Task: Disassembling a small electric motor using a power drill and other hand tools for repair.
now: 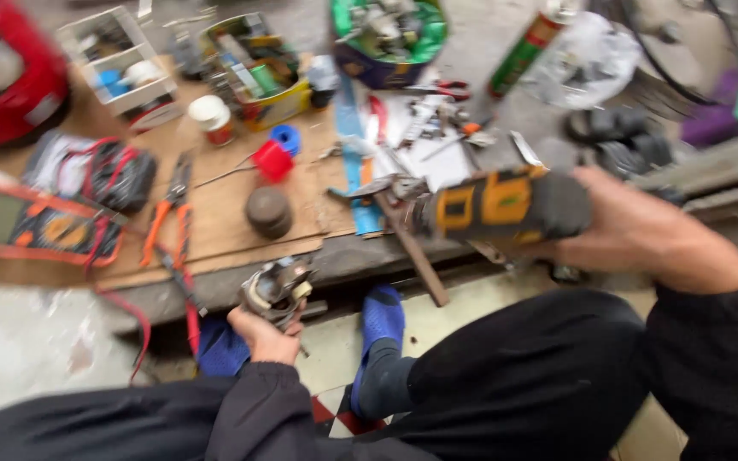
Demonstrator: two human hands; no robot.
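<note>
I see my right hand (642, 230) gripping the yellow-and-black power tool (501, 207) over the table's (241, 222) front edge, left hand (262, 335) closed around a small metal motor part (277, 288) below it; the two apart, nothing joined yet

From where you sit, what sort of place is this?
Probably an informal repair workshop on the ground: a multimeter, orange-handled pliers and tins of small parts lie about, while the right hand holds a power tool.
</note>
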